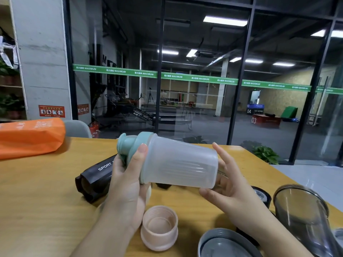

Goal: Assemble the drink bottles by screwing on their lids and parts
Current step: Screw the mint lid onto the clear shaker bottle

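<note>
- Bottle: frosted, clear; held on its side above the table; green lid fitted at its left end.
- Left hand: curled round the lid end; thumb laid along the bottle's neck.
- Right hand: fingers spread and nearly straight, cupped against the bottle's base; thumb beneath.
- Pink cup: threaded, mouth up, on the table near the left wrist.
- Black bottle: lying flat behind the left hand.
- Smoky cup: on its side, at right.
- Grey lid: at the near edge.
- Orange bag: far left.
</note>
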